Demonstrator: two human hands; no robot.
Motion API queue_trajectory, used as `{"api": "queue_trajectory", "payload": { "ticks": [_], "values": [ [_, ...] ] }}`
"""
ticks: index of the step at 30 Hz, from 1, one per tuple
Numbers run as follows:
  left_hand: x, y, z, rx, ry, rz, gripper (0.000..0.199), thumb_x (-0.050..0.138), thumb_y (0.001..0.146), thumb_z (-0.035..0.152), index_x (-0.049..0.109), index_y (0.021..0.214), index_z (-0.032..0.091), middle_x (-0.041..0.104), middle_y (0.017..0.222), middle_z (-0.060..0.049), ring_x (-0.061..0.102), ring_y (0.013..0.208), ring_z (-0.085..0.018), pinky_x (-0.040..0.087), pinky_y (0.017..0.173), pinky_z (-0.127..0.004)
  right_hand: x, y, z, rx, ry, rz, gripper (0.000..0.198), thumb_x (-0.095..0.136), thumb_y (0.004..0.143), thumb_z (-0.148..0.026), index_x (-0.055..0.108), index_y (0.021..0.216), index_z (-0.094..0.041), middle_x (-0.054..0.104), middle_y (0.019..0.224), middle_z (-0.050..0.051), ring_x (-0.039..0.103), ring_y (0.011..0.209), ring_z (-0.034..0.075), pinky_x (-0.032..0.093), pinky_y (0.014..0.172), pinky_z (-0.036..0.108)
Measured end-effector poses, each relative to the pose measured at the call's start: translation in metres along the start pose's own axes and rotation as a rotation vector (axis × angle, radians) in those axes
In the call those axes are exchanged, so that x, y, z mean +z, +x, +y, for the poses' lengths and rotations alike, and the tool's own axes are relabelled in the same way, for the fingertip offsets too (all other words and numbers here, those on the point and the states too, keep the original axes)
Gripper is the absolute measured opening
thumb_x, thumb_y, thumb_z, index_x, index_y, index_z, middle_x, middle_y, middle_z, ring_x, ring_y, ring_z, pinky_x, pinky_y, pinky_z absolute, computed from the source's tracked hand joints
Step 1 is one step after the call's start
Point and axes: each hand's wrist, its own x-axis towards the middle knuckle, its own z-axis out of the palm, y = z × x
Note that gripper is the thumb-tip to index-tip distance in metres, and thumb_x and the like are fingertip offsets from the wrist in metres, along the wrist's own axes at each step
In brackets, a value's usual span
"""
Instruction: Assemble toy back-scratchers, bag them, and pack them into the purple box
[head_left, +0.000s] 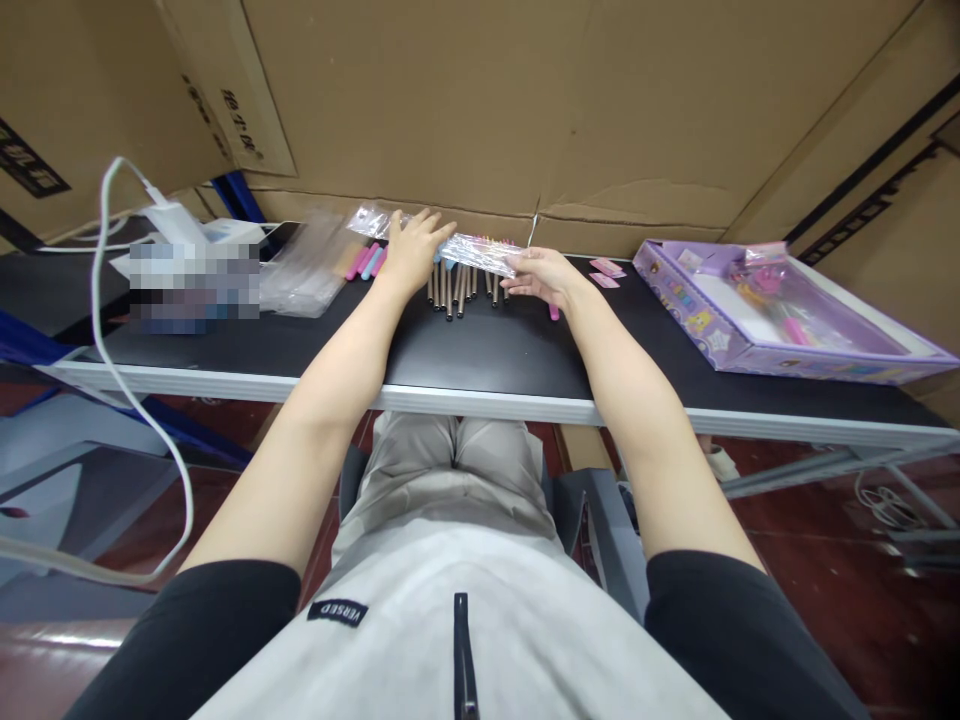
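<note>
A long, narrow clear plastic bag (480, 254) stretches between my two hands above the black table. My left hand (414, 252) lies across its left part, fingers over the film; the grip underneath is hidden. My right hand (541, 274) pinches its right end. Below and behind the bag lie several brown-bronze pens (452, 292), their tops partly covered. Several pink and blue pens (367, 262) rest left of my left hand, and a pink pen end (554, 312) shows beneath my right wrist.
A stack of clear plastic bags (306, 275) lies at the left, near a white charger and cable (180, 222). Small pink cards (606, 272) lie to the right. Further right stands an open purple box (716, 335) with small packets inside. Cardboard (465, 100) walls the back.
</note>
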Motion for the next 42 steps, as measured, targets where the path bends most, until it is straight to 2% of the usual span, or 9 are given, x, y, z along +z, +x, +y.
{"api": "queue_trajectory", "payload": {
  "ticks": [7, 11, 15, 19, 25, 29, 35, 39, 42],
  "values": [
    [0.005, -0.004, -0.007, -0.198, 0.108, -0.086, 0.072, 0.052, 0.098, 0.029, 0.034, 0.167, 0.024, 0.033, 0.172, -0.017, 0.025, 0.162, -0.038, 0.004, 0.128, -0.069, 0.002, 0.004, 0.005, -0.01, -0.059, 0.05, 0.019, 0.065, 0.093, 0.001, 0.057, 0.094, -0.016, 0.065, 0.067, 0.0, 0.066, 0.053, 0.009, 0.059, 0.06, 0.019],
    [0.006, -0.002, -0.011, -0.162, 0.079, -0.135, 0.081, 0.053, 0.092, 0.025, 0.029, 0.169, 0.019, 0.029, 0.174, -0.019, 0.019, 0.163, -0.038, 0.003, 0.127, -0.072, 0.002, 0.003, 0.005, 0.0, -0.052, 0.043, 0.016, 0.06, 0.096, 0.003, 0.061, 0.094, -0.013, 0.066, 0.065, 0.001, 0.064, 0.05, 0.009, 0.058, 0.058, 0.019],
    [0.005, -0.001, 0.005, 0.07, -0.059, -0.187, 0.083, 0.054, 0.086, 0.021, 0.034, 0.166, 0.027, 0.031, 0.175, -0.011, 0.018, 0.164, -0.034, 0.005, 0.129, -0.069, 0.003, 0.003, 0.005, 0.001, -0.015, 0.016, 0.016, 0.057, 0.096, 0.003, 0.062, 0.095, -0.012, 0.067, 0.064, 0.001, 0.063, 0.049, 0.008, 0.055, 0.056, 0.017],
    [0.007, -0.003, 0.028, 0.193, -0.104, -0.201, 0.084, 0.061, 0.084, 0.029, 0.036, 0.164, 0.023, 0.037, 0.171, -0.015, 0.025, 0.161, -0.039, 0.008, 0.128, -0.069, 0.006, 0.001, 0.003, 0.016, 0.04, 0.003, 0.017, 0.055, 0.098, 0.002, 0.061, 0.093, -0.013, 0.069, 0.066, 0.001, 0.06, 0.047, 0.006, 0.051, 0.052, 0.015],
    [0.014, -0.005, 0.04, 0.153, -0.041, -0.079, 0.049, 0.051, 0.091, 0.017, 0.06, 0.139, 0.017, 0.066, 0.136, -0.019, 0.055, 0.136, -0.038, 0.029, 0.121, -0.06, 0.014, 0.0, 0.003, 0.049, 0.015, -0.022, 0.017, 0.062, 0.096, -0.001, 0.061, 0.084, -0.014, 0.067, 0.062, 0.0, 0.055, 0.043, 0.005, 0.048, 0.047, 0.015],
    [0.014, -0.001, 0.039, 0.146, -0.031, -0.078, 0.038, 0.046, 0.092, 0.011, 0.066, 0.124, 0.016, 0.069, 0.123, -0.019, 0.061, 0.127, -0.037, 0.043, 0.108, -0.051, 0.019, 0.0, 0.007, 0.016, -0.135, -0.04, 0.032, 0.085, 0.086, -0.024, 0.056, 0.074, -0.017, 0.059, 0.052, -0.002, 0.049, 0.037, 0.005, 0.04, 0.038, 0.016],
    [0.012, 0.0, 0.04, 0.169, 0.009, -0.091, 0.032, 0.049, 0.092, 0.011, 0.07, 0.117, 0.015, 0.07, 0.117, -0.019, 0.065, 0.119, -0.035, 0.047, 0.099, -0.044, 0.022, -0.002, 0.009, -0.01, -0.202, -0.079, 0.05, 0.089, 0.081, -0.048, 0.047, 0.07, -0.021, 0.039, 0.04, -0.009, 0.032, 0.032, 0.003, 0.024, 0.031, 0.015],
    [0.01, 0.0, 0.041, 0.167, 0.018, -0.091, 0.031, 0.05, 0.092, 0.011, 0.07, 0.116, 0.016, 0.072, 0.116, -0.018, 0.066, 0.116, -0.034, 0.049, 0.095, -0.041, 0.023, -0.004, 0.009, -0.013, -0.233, -0.084, 0.056, 0.087, 0.08, -0.055, 0.043, 0.071, -0.023, 0.037, 0.042, -0.01, 0.029, 0.034, 0.002, 0.02, 0.032, 0.015],
    [0.009, 0.001, 0.037, 0.148, 0.018, -0.094, 0.031, 0.051, 0.091, 0.011, 0.071, 0.114, 0.016, 0.073, 0.115, -0.017, 0.067, 0.115, -0.034, 0.049, 0.095, -0.041, 0.02, -0.004, 0.006, -0.037, -0.345, -0.057, 0.052, 0.086, 0.083, -0.052, 0.044, 0.071, -0.023, 0.044, 0.047, -0.006, 0.034, 0.038, 0.005, 0.027, 0.036, 0.018]
  ]
}}
